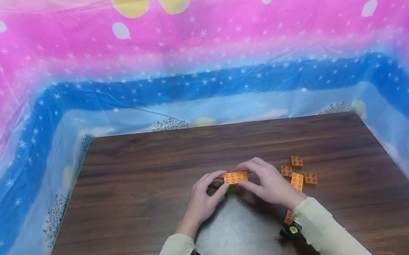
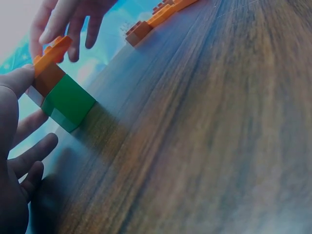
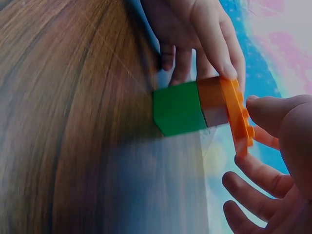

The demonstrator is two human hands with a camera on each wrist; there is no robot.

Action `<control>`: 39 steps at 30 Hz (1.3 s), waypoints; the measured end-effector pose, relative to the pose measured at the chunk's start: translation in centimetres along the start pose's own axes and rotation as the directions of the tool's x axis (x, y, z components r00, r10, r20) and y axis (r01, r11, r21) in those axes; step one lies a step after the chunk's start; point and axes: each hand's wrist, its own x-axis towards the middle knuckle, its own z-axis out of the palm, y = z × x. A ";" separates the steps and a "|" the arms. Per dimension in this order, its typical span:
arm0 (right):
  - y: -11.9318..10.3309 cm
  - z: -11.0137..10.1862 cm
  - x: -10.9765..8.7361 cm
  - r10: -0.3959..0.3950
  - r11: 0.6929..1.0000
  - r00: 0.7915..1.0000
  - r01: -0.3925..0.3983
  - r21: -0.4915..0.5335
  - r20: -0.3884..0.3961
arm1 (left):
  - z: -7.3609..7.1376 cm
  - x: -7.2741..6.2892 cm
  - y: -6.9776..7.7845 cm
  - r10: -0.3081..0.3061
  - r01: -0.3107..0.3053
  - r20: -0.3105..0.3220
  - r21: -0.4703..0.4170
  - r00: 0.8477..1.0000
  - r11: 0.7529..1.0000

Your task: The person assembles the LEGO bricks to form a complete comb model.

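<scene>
A small stack of toy building bricks stands on the table between both hands. Its top is a long thin orange brick (image 1: pixel 234 178) with studs, overhanging on the right hand's side. Under it sits a darker orange brick (image 3: pixel 210 92), then a green block (image 3: pixel 179 109) at the bottom, touching the wood. My left hand (image 1: pixel 202 198) pinches the left end of the top brick between thumb and forefinger, its other fingers spread beside the stack. My right hand (image 1: pixel 266 182) holds the right end, thumb on the near side and forefinger at the far side.
On the brown table (image 1: pixel 124 181), right of the right hand, lie several orange bricks, among them a small square one (image 1: pixel 296 160) and a longer one (image 1: pixel 297 181). Another orange brick (image 1: pixel 287 217) lies partly hidden by the right wrist. A patterned cloth (image 1: pixel 196 79) hangs around the table.
</scene>
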 end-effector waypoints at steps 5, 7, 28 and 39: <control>1.0 -1.1 -1.0 0.027 1.000 0.999 -0.028 -0.012 -0.042 | 0.0 -0.2 0.0 -0.020 0.020 0.010 0.009 1.000 1.000; 1.4 -1.6 -1.3 0.034 0.999 0.997 -0.036 -0.019 -0.064 | 0.0 -0.2 0.0 -0.021 0.021 0.011 0.015 1.000 1.000; 6.8 -6.0 -6.2 0.140 0.981 0.970 -0.164 -0.107 -0.201 | 0.0 0.0 0.0 -0.011 0.011 0.014 0.023 1.000 1.000; 7.9 -7.1 -7.9 0.220 0.955 0.954 -0.253 -0.154 -0.202 | -0.1 0.0 0.4 -0.030 0.030 0.012 0.025 0.999 0.999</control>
